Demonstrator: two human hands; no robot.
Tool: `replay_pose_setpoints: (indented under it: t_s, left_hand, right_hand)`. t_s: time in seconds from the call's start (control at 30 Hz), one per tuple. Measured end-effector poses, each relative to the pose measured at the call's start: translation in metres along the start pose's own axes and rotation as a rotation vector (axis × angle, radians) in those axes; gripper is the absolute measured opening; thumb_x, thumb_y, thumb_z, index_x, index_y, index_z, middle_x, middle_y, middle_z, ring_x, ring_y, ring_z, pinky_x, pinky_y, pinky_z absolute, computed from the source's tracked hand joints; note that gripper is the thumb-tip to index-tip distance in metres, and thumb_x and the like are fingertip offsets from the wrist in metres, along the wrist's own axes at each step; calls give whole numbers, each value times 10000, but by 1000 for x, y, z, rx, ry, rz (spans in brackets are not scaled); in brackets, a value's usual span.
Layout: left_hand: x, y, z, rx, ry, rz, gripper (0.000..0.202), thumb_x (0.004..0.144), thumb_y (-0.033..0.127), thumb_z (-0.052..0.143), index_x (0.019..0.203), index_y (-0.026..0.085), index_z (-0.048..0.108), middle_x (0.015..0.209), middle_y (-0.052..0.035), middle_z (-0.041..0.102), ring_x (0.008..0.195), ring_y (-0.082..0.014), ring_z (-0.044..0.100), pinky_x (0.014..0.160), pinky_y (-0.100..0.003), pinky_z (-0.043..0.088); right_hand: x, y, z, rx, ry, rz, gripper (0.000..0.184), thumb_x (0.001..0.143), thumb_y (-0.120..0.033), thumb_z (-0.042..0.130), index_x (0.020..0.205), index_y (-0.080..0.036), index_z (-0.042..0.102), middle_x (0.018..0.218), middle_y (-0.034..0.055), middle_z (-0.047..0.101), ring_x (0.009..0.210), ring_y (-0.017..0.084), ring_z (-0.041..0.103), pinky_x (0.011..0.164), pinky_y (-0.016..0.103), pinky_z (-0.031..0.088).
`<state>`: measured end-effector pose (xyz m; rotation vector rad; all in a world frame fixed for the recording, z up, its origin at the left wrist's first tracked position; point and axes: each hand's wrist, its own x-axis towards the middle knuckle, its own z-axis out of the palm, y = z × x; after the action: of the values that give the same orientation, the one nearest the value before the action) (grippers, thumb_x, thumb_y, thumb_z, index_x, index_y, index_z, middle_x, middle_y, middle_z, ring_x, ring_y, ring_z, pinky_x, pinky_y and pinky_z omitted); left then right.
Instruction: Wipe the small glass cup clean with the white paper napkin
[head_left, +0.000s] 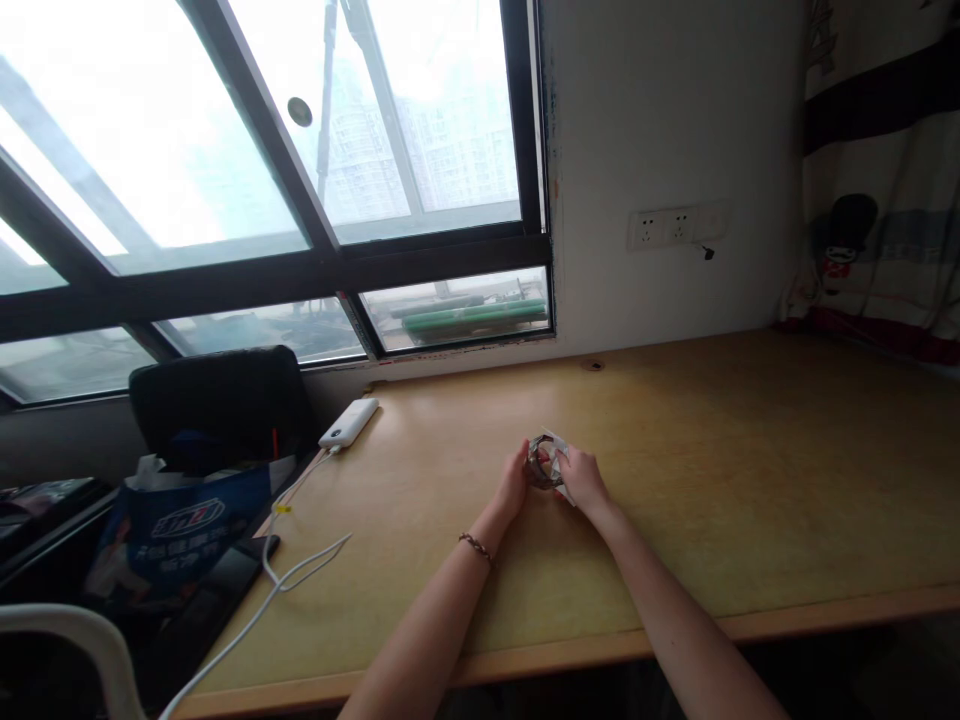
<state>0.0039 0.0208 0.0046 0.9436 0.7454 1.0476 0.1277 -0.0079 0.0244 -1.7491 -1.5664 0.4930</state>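
Note:
A small silvery bundle that looks like crumpled foil or a wrapper (544, 462) sits in the middle of the wooden desk (750, 480). My left hand (513, 484) and my right hand (583, 480) close round it from either side, fingers curled on it. I cannot make out what the bundle is. A braided band is on my left wrist (478, 547).
A white power bank (349, 423) lies at the desk's back left with a white cable (300, 572) trailing off the front left. A black chair with a blue bag (187, 530) stands left of the desk. A wall socket (667, 228) and a curtain (877, 200) are behind.

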Motion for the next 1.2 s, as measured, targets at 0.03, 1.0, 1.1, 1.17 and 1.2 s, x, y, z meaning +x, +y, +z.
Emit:
replay_pose_setpoints:
  t_s: [0.03, 1.0, 1.1, 1.17, 1.2]
  left_hand:
    - [0, 2, 2, -13, -27, 19, 550, 650, 613, 446, 745, 90, 585, 688, -87, 624, 673, -199, 585, 664, -318, 439]
    - [-4, 7, -3, 261, 34, 149, 257, 649, 321, 545, 814, 124, 540, 581, -28, 597, 471, -128, 546, 456, -222, 418]
    - [-5, 9, -6, 276, -61, 106, 303, 687, 392, 521, 811, 115, 544, 571, -33, 586, 447, -124, 535, 438, -219, 412]
    - [-6, 10, -6, 259, -103, 99, 364, 719, 448, 477, 836, 108, 540, 593, -44, 590, 445, -116, 529, 436, -214, 406]
    - [-7, 11, -5, 244, -119, 105, 391, 727, 464, 466, 869, 106, 534, 621, -53, 598, 458, -115, 533, 446, -214, 409]
  right_hand:
    - [0, 1, 1, 2, 9, 46, 327, 812, -291, 349, 797, -109, 621, 716, 110, 649, 667, 163, 603, 571, 203, 401]
    - [-9, -5, 7, -22, -104, 13, 304, 805, -303, 352, 821, -114, 590, 709, 96, 639, 639, 155, 598, 515, 191, 386]
    - [-10, -7, 2, -125, -49, -27, 294, 812, -306, 353, 875, -126, 576, 745, 104, 640, 698, 169, 595, 576, 212, 387]
    - [-10, -8, 2, -147, -34, 1, 311, 819, -316, 341, 883, -121, 575, 750, 119, 639, 697, 178, 597, 583, 225, 388]
    - [-10, -8, 2, -147, -18, 29, 321, 820, -321, 339, 883, -113, 575, 755, 129, 638, 700, 184, 598, 584, 229, 391]
